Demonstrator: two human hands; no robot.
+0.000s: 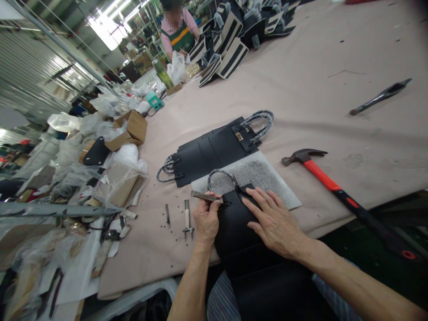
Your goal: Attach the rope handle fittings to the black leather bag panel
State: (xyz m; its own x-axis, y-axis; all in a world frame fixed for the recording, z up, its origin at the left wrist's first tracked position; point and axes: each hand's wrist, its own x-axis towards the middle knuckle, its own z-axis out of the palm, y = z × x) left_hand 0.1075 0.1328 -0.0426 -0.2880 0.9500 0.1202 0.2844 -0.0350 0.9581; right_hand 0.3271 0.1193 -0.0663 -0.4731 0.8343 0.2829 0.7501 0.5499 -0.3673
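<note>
A long pinkish work table (334, 89) fills the view from 12 to 4 o'clock, its near edge running across the lower middle. At 10 o'clock a person in a green apron (177, 31) stands at the far end, beside a heap of striped black-and-cream bags (230, 49). At 9 o'clock lies a clutter of plastic wrapping and cardboard boxes (133, 127). Just above centre a stack of flat black bags (214, 151) rests on the table, with wrapped handles at both ends. Toward 3 o'clock lies a hammer (334, 183) with a red and black handle, and at 2 o'clock, well apart, a dark slender tool (381, 96). At centre a grey pad (267, 174) lies under the top of a black bag (234, 223), which hangs over the table edge toward 6 o'clock. The right hand (274, 223) lies flat and open on this bag, fingers spread, gripping nothing. The left hand (206, 218) is clenched around a metal punch (204, 196), its tip near the bag's handle base. Just left, at 8 o'clock, 2 small metal tools (187, 218) lie on the table.
</note>
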